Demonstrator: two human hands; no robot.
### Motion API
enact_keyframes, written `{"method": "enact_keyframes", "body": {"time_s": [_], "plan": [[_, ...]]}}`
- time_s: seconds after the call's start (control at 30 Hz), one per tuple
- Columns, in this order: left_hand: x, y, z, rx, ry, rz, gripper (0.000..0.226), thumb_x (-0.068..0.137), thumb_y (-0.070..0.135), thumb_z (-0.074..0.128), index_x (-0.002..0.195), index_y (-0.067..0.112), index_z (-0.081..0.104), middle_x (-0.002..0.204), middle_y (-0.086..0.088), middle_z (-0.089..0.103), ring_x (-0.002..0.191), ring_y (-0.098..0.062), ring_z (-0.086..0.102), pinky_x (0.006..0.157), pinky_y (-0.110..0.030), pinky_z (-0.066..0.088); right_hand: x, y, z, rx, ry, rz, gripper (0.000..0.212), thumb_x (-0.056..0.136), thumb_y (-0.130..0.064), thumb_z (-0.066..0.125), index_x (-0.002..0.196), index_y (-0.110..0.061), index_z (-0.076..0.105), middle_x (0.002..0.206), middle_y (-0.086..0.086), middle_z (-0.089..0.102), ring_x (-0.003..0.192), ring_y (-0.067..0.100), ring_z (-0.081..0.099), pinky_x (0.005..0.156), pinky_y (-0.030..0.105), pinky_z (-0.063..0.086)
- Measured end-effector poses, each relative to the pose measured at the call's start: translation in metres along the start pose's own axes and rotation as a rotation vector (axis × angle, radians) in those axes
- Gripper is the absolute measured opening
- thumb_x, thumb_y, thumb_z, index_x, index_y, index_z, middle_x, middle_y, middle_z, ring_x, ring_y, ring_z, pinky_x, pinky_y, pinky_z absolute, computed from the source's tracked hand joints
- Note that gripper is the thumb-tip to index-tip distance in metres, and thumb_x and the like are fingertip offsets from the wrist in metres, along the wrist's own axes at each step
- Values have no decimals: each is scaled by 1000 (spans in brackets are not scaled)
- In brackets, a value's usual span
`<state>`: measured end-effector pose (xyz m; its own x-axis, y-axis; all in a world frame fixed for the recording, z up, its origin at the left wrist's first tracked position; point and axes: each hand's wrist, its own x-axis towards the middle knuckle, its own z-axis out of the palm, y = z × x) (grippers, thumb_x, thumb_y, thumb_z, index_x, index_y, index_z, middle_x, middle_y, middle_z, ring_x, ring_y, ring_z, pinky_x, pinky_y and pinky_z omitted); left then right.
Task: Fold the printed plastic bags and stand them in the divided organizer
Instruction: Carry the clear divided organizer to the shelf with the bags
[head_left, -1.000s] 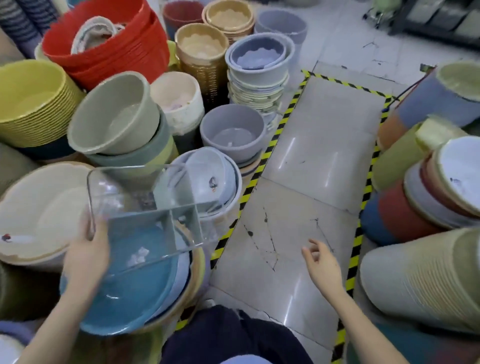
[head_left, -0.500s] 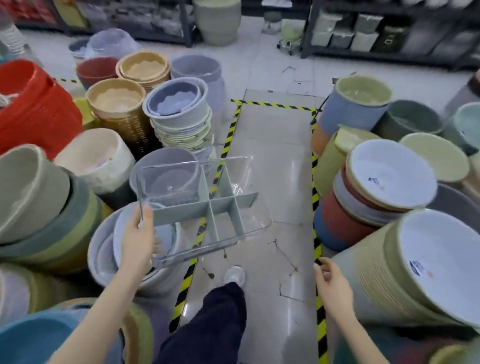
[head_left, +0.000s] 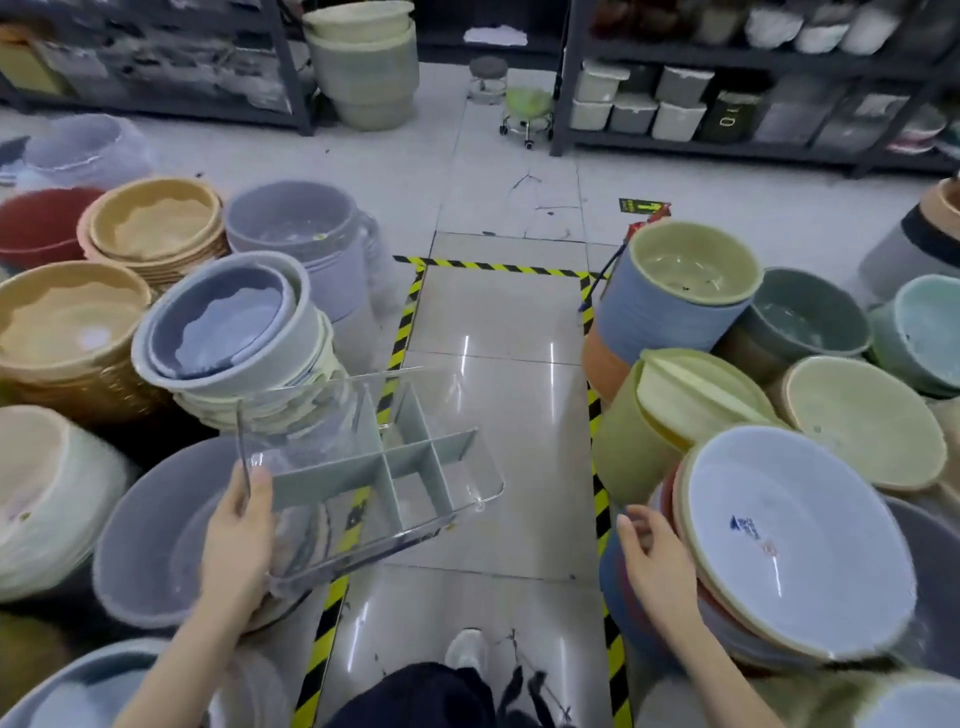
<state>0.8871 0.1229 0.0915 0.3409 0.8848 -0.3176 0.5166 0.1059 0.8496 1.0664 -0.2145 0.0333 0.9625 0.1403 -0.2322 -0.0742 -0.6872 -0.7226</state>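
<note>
While gripping organizer (head_left: 384, 467) at lower-left corner with left hand (head_left: 239, 540), bring empty, relaxed right hand (head_left: 654, 561) leftward from lower right toward its upper-right-pointing long axis.

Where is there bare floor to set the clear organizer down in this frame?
The tiled strip inside the yellow-black tape is bare, bordered by the left basin stacks and right basin stacks. More open floor lies beyond the tape's far end, before the shelves. Either side is crowded with basins. The left hand holds the organizer.
</note>
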Motion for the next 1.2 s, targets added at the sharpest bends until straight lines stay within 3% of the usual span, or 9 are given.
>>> {"method": "enact_keyframes", "body": {"time_s": [0.1,0.17,0.27,0.4,0.6,0.73,0.83,1.0,1.2], "plan": [[49,65,69,-6,-56,43,61,96,56,35,142,17,43,114,-16,62,66,-28,58,54,-24,54,66,-21,-11,9,18,50,26,97,-29,51,115,-13,58,93,0,63,86,19,57,75,32,40],[96,108,128,-15,-89,0,71,91,66,36,143,17,42,115,-17,62,75,-39,63,65,-41,58,130,-30,-15,6,28,103,25,97,-27,52,115,-12,59,94,0,62,89,20,58,77,30,40],[138,148,184,-94,-151,10,70,91,67,37,140,17,43,108,-35,57,60,-34,60,51,-37,50,195,-46,-17,-9,28,100,27,97,-30,52,115,-11,60,93,-2,62,90,19,59,76,29,38],[213,217,289,-91,-150,19,63,95,61,36,141,20,45,121,-19,61,95,-40,63,72,-44,52,344,-83,-13,-32,9,50,23,98,-27,50,111,-12,59,81,-9,56,79,15,53,69,27,34],[306,314,383,-162,-12,-86,23,101,41,40,96,26,57,77,-6,54,62,-26,51,62,-39,45,565,-175,-17,-121,-115,-119,21,97,-32,51,98,-16,64,84,-3,64,85,21,63,68,30,43],[382,344,401,-106,93,-131,53,83,73,42,113,32,59,107,-16,63,91,-40,63,84,-58,52,699,-258,-7,-151,-216,-262,19,95,-30,54,100,-15,65,82,-2,64,77,19,61,67,30,41],[443,366,419,-89,177,-205,80,74,84,40,137,33,45,125,-11,59,104,-39,61,90,-58,49,789,-310,14,-161,-258,-323,15,95,-30,56,97,-17,63,80,-5,61,73,15,56,64,27,35],[569,438,488,-112,222,-195,52,98,52,40,129,13,50,84,-15,55,64,-32,56,59,-41,47,940,-376,56,-128,-277,-389,12,94,-33,56,91,-23,61,79,-8,62,71,11,57,63,25,40],[741,558,601,-154,114,-107,48,97,52,41,132,20,48,82,-12,53,60,-24,47,49,-29,41,1117,-441,79,-139,-239,-294,16,94,-35,55,94,-21,62,73,-12,58,69,11,57,64,28,43]]}}
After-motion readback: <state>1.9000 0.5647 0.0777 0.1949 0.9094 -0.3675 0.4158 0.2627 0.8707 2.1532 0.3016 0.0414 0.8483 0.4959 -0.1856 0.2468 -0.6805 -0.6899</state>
